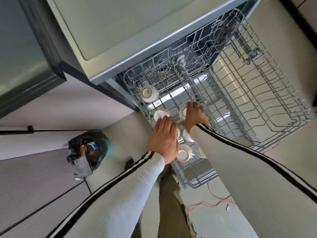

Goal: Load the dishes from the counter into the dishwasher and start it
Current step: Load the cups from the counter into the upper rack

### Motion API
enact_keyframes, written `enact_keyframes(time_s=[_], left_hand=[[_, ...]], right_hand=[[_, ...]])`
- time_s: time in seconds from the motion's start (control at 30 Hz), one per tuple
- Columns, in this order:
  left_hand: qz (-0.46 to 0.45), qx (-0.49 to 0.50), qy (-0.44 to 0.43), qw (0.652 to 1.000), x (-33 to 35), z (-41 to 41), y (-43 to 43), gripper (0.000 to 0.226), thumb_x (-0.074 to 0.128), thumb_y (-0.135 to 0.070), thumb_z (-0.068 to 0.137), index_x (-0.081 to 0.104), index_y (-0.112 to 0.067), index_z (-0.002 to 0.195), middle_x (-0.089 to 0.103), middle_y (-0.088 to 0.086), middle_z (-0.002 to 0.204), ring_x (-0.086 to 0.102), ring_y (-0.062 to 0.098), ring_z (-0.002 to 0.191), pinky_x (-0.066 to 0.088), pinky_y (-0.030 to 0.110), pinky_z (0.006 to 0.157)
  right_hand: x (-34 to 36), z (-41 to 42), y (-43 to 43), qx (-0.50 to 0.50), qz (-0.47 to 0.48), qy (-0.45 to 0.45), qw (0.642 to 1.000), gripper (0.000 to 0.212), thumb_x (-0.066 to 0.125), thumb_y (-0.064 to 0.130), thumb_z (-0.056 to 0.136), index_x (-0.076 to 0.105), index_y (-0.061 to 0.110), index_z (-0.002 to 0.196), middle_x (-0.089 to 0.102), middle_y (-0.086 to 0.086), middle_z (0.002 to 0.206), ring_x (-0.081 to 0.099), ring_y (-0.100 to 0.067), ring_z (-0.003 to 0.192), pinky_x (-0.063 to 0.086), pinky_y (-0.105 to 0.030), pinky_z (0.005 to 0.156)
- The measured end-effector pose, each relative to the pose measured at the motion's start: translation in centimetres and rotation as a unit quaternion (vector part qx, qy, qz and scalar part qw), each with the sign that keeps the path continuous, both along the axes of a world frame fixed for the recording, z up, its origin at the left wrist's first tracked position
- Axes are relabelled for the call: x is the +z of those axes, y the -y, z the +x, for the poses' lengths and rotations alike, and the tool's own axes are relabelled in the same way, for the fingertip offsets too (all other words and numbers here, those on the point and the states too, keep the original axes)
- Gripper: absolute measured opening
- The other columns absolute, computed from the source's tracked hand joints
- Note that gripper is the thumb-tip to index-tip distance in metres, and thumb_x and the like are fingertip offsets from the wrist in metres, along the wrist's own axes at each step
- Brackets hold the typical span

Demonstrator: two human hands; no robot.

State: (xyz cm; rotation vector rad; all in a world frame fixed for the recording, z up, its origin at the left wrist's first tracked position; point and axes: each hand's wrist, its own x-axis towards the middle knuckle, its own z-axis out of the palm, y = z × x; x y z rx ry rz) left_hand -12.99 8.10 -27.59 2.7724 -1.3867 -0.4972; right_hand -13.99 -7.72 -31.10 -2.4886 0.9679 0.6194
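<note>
the pulled-out wire rack (197, 183) of the dishwasher (120, 54) is seen from above, with several white cups set in it upside down, feet upward. one upturned cup (148, 93) stands apart at the far corner; a second cup (160, 115) sits nearer, and three more, among them a gold-rimmed cup (183, 152), are clustered beneath the wrists.

the right grip (194, 115) is curled over a small cup (182, 113), fingers bent down around its far side, so the cup appears to be held and settled between the tines. the left grip (163, 137) is laid palm down with fingers nearly straight, fingertips touching the second cup's foot; nothing is seen clasped in it, though what lies under the palm is hidden.

the cups are judged to be light, rigid glazed porcelain: smooth, likely slippery if wet, and liable to chip if knocked against each other or the wire. each is best taken around the body from above, or by the foot ring, and lowered straight down rather than dropped. care is called for where the cups stand almost touching.
</note>
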Motion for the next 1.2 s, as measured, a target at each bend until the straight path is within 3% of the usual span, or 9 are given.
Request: enact_keyframes(time_s=[0.27, 0.47, 0.63, 0.83, 0.97, 1.2], left_hand=[[0.024, -0.029, -0.013, 0.999, 1.2, 0.6, -1.4, 0.062, 0.05, -0.038, 0.092, 0.037, -0.007, 0.144, 0.03, 0.016, 0.154, 0.022, 0.034, 0.147, 0.015, 0.048, 0.123], [0.028, -0.055, -0.001, 0.998, 2.6, 1.7, -3.2, 0.064, 0.045, -0.038, 0.096, 0.031, -0.005, 0.149, 0.026, 0.017, 0.157, 0.02, 0.034, 0.148, 0.017, 0.05, 0.122], [0.019, -0.05, 0.01, 0.998, 5.6, 2.7, -4.6, 0.063, 0.038, -0.037, 0.1, 0.023, -0.006, 0.152, 0.022, 0.014, 0.161, 0.017, 0.031, 0.149, 0.014, 0.048, 0.124], [0.001, -0.038, 0.002, 0.999, 11.4, 4.7, -9.3, 0.063, 0.036, -0.038, 0.101, 0.021, -0.01, 0.155, 0.017, 0.01, 0.164, 0.013, 0.028, 0.151, 0.011, 0.046, 0.124], [-0.017, -0.027, 0.025, 0.999, 15.7, 8.1, -14.1, 0.063, 0.036, -0.037, 0.102, 0.018, -0.011, 0.156, 0.015, 0.009, 0.165, 0.01, 0.027, 0.152, 0.011, 0.045, 0.124], [-0.022, 0.035, 0.092, 0.995, 21.7, 16.0, -22.7, 0.064, 0.034, -0.037, 0.101, 0.019, -0.008, 0.155, 0.016, 0.012, 0.164, 0.012, 0.028, 0.152, 0.012, 0.045, 0.124]], right_hand=[[0.7, -0.4, -0.3, -0.018, 0.042, 0.0, 0.999, 0.076, 0.069, 0.011, 0.083, 0.032, 0.029, 0.147, 0.036, -0.004, 0.151, 0.042, -0.034, 0.133, 0.048, -0.05, 0.101], [2.1, -1.4, -3.1, -0.024, 0.013, -0.008, 1.0, 0.071, 0.062, 0.008, 0.087, 0.031, 0.025, 0.149, 0.01, -0.005, 0.164, 0.015, -0.037, 0.149, 0.037, -0.056, 0.11], [6.5, -2.5, -6.4, -0.01, -0.008, 0.018, 1.0, 0.07, 0.059, 0.01, 0.09, 0.029, 0.021, 0.152, 0.015, -0.004, 0.163, 0.016, -0.029, 0.149, 0.036, -0.049, 0.111], [13.7, -2.0, -12.6, -0.013, -0.048, 0.144, 0.988, 0.048, 0.044, 0.026, 0.1, 0.038, 0.019, 0.147, 0.028, -0.002, 0.159, 0.025, -0.022, 0.147, 0.037, -0.048, 0.111], [18.8, 1.5, -16.6, 0.011, -0.054, 0.189, 0.98, 0.047, 0.036, 0.032, 0.103, 0.038, 0.019, 0.147, 0.031, -0.004, 0.158, 0.023, -0.024, 0.148, 0.028, -0.043, 0.118], [25.8, 10.2, -22.5, 0.085, -0.084, 0.29, 0.95, 0.041, 0.043, 0.031, 0.101, 0.051, 0.018, 0.139, 0.048, -0.004, 0.146, 0.045, -0.024, 0.133, 0.039, -0.041, 0.108]])
